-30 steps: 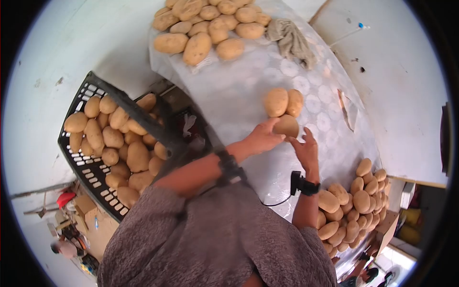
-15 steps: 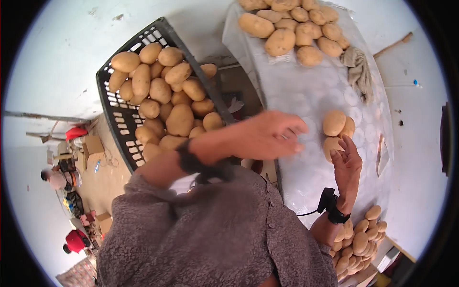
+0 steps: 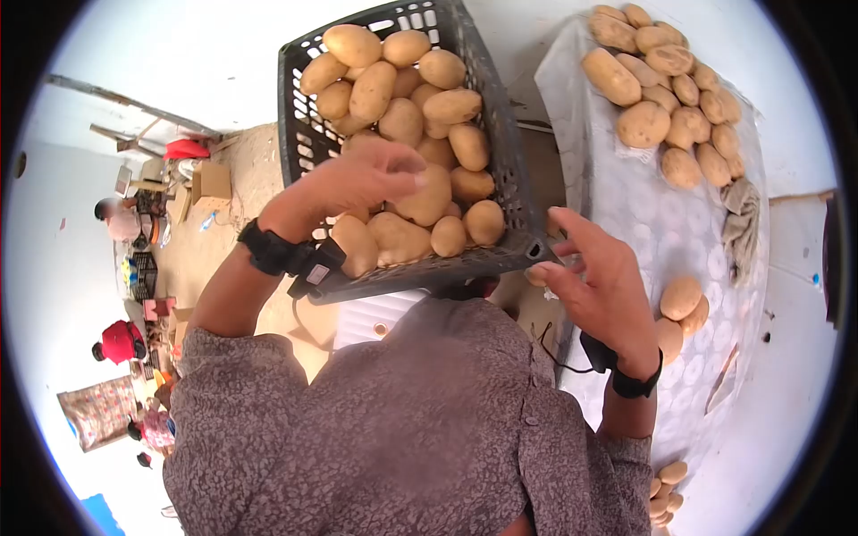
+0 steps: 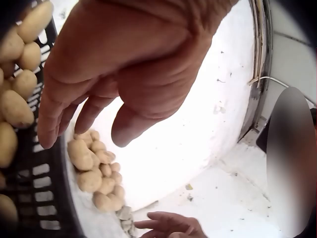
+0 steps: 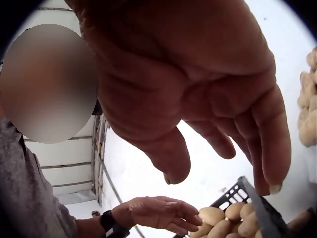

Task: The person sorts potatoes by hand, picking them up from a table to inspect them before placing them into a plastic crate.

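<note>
In the head view, my left hand [image 3: 353, 183] is over a black plastic crate [image 3: 429, 277] heaped with potatoes [image 3: 451, 107]. Its fingers hang loosely bent and hold nothing, as the left wrist view also shows. Just past the crate's near right corner is my right hand [image 3: 599, 281], empty, thumb and fingers spread apart. Beyond that hand, a small group of potatoes [image 3: 682, 297] lies on the plastic-covered table [image 3: 617, 223], partly hidden behind the right wrist. In the right wrist view the left hand [image 5: 158, 210] appears beside the crate's potatoes.
A pile of potatoes [image 3: 643, 125] occupies the table's far end, with a crumpled grey cloth [image 3: 740, 223] beside it. More potatoes [image 3: 663, 493] lie at the near end. A white wall runs along the table's right side. Cardboard boxes [image 3: 211, 183] and people are in the left background.
Both hands have left the potatoes on the table. The left swung left over the crate; the right let go and followed. The head view has turned left toward the crate.
</note>
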Demonstrator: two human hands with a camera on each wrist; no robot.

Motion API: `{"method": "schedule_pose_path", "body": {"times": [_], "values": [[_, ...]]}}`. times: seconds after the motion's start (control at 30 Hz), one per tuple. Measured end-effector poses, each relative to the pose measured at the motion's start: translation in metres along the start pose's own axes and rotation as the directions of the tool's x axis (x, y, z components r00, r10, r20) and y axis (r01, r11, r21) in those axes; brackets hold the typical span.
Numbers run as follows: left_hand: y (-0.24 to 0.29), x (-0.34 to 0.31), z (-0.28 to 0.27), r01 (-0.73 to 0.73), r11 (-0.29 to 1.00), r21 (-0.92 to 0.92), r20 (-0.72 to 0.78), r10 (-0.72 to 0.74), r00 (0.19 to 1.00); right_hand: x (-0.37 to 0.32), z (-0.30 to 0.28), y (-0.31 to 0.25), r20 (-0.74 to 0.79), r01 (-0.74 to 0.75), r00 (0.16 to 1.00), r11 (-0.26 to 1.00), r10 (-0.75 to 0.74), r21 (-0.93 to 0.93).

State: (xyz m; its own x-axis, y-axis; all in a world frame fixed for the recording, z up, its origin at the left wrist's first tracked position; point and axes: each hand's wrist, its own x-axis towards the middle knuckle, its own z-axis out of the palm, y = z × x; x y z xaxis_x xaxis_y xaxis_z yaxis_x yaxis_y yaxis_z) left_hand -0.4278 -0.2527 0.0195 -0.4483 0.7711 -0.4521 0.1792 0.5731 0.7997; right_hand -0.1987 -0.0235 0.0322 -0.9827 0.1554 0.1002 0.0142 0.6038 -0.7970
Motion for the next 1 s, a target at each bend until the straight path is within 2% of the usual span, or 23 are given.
{"method": "schedule_pose_path", "body": {"times": [0.03,0.1,0.13,0.2,0.23,0.3,0.33,0.37,0.43,0.57,0.63,0.77,0.83,0.97,1.0], "values": [[-0.009,-0.001,0.001,0.012,1.0,-0.004,-0.011,-0.012,1.0,0.008,0.007,-0.003,0.012,0.008,1.0,1.0,-0.008,0.008],[-0.024,-0.003,0.01,0.092,0.935,0.341,-0.048,-0.08,0.996,0.024,0.019,-0.007,0.113,0.137,0.985,0.99,-0.134,-0.017],[-0.035,-0.005,0.016,0.102,0.936,0.338,-0.055,-0.089,0.995,0.03,0.025,-0.009,0.121,0.142,0.983,0.99,-0.14,-0.01],[-0.053,-0.006,0.025,0.101,0.782,0.615,-0.061,-0.08,0.995,0.04,0.039,-0.01,0.295,0.151,0.947,0.987,-0.129,-0.05],[-0.057,-0.006,0.026,0.106,0.782,0.615,-0.065,-0.084,0.994,0.043,0.045,-0.01,0.297,0.154,0.945,0.987,-0.134,-0.047],[-0.06,-0.008,0.027,0.23,0.736,0.637,0.015,-0.311,0.95,0.047,0.057,-0.007,0.315,0.207,0.929,0.978,-0.193,-0.01],[-0.051,-0.008,0.025,0.353,0.752,0.556,0.039,-0.448,0.893,0.048,0.061,-0.008,0.318,0.207,0.928,0.978,-0.194,-0.008],[-0.053,-0.006,0.025,0.355,0.753,0.554,0.038,-0.449,0.893,0.049,0.064,-0.008,0.359,0.192,0.916,0.981,-0.177,-0.006],[-0.065,0.0,0.027,0.2,0.557,0.806,0.15,-0.52,0.841,0.05,0.068,-0.005,0.4,0.178,0.902,0.984,-0.162,-0.004],[-0.099,0.001,0.038,0.123,0.462,0.878,0.119,-0.46,0.88,0.049,0.07,-0.001,0.416,0.165,0.897,0.986,-0.149,-0.003],[-0.101,-0.005,0.039,-0.069,0.342,0.937,0.185,-0.321,0.929,0.048,0.068,0.0,0.414,0.155,0.9,0.988,-0.139,-0.004],[-0.103,-0.012,0.04,-0.101,0.301,0.948,0.179,-0.245,0.953,0.043,0.064,0.009,0.384,0.141,0.915,0.99,-0.126,-0.011],[-0.107,-0.012,0.04,-0.193,0.188,0.963,0.209,-0.067,0.976,0.041,0.063,0.012,0.362,0.139,0.923,0.99,-0.132,0.006],[-0.102,-0.013,0.036,-0.256,0.106,0.961,0.26,-0.032,0.965,0.042,0.062,0.014,0.385,0.11,0.918,0.994,-0.096,-0.014],[-0.101,-0.012,0.037,-0.235,0.168,0.957,0.252,-0.091,0.963,0.042,0.062,0.014,0.394,0.092,0.915,0.996,-0.08,-0.013]]}}
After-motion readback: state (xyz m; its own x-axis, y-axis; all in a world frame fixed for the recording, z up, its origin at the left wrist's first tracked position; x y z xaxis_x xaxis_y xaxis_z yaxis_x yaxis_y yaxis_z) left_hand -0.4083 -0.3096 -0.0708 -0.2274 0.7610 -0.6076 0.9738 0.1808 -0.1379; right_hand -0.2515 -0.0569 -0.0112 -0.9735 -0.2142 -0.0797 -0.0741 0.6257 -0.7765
